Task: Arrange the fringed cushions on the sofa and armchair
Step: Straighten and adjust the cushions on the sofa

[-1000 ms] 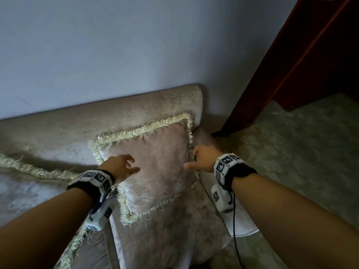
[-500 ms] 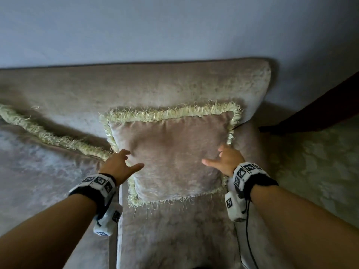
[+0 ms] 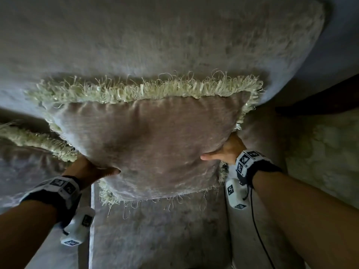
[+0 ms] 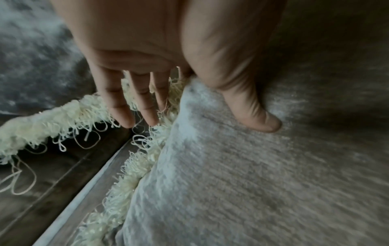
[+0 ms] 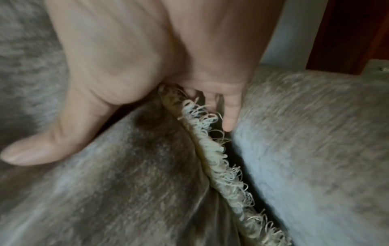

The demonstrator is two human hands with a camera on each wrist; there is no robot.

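Note:
A beige velvet cushion (image 3: 147, 140) with cream fringe leans against the sofa backrest (image 3: 155, 35). My left hand (image 3: 91, 169) grips its lower left edge. In the left wrist view the thumb presses the cushion's face (image 4: 252, 166) while the fingers (image 4: 124, 108) reach behind the fringe. My right hand (image 3: 223, 152) grips the right edge the same way. In the right wrist view the thumb lies on the front (image 5: 126, 183) and the fingers (image 5: 230, 116) are tucked behind the fringed seam. A second cushion's fringe (image 3: 35, 140) shows at the left.
The sofa's padded armrest (image 3: 258, 133) sits tight against the cushion's right side. A pale patterned carpet (image 3: 320, 152) lies beyond it, with dark wooden furniture (image 3: 320, 96) at the far right. The seat (image 3: 155, 239) lies below the cushion.
Both hands have moved from hovering in front of the cushion to gripping its left and right edges. The view has come much closer to the cushion.

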